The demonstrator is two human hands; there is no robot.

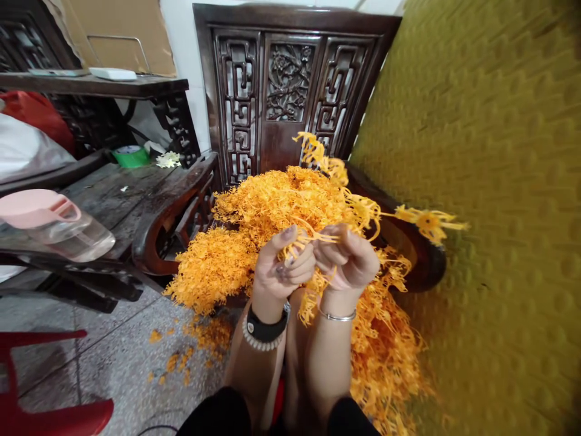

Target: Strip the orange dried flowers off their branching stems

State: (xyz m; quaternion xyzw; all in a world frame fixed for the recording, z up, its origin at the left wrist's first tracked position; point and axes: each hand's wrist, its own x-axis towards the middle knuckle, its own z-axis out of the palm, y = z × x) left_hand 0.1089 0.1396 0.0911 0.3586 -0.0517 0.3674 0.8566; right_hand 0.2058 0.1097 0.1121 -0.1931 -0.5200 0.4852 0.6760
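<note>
My left hand (285, 266) is closed, its thumb and fingers pinching thin orange stems. Beside it my right hand (348, 259) grips the same kind of orange stems, fingers curled. What they hold looks like a strand of orange plastic flower pieces (363, 209), with frilly ends that stick out above and to the right of my right hand. More orange bits hang below between the hands. Behind them a large heap of the same orange pieces (276, 200) fills the seat of a dark carved wooden chair (285, 142). Exact finger contact is partly hidden.
On the dark side table (131, 188) at left are a clear bottle with a pink lid (59, 224) and a green tape roll (131, 156). A red plastic stool (59, 418) stands lower left. More orange pieces (385, 357) spill at right, beside a yellow-green textured surface (490, 181).
</note>
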